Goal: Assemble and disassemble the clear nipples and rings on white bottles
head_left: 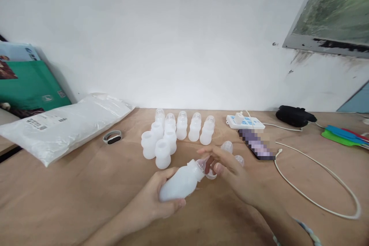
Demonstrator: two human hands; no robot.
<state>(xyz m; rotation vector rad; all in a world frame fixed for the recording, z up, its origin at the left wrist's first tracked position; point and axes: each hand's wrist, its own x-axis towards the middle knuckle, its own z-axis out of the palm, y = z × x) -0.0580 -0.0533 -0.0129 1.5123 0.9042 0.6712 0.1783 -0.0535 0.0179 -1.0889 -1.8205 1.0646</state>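
My left hand (161, 196) is wrapped round a white, translucent baby bottle (179, 183), tilted with its neck toward the right. A clear nipple (201, 164) sits at the bottle's neck. Beside that nipple is my right hand (226, 167), its fingers curved and apart; whether a fingertip touches the nipple I cannot tell. Below the right fingers shows a translucent ring-shaped piece (211, 175), partly hidden. Two clear domed caps (227, 146) lie just beyond that hand. Several open white bottles (163, 154) stand farther back, in front of a row of capped bottles (195, 127).
A white plastic parcel (69, 125) and a fitness band (112, 137) lie on the left. Toward the right are a power strip (245, 122), a phone (256, 145), a looped white cable (317, 165), a black case (294, 116) and coloured flat pieces (343, 135). A wall (184, 46) bounds the back.
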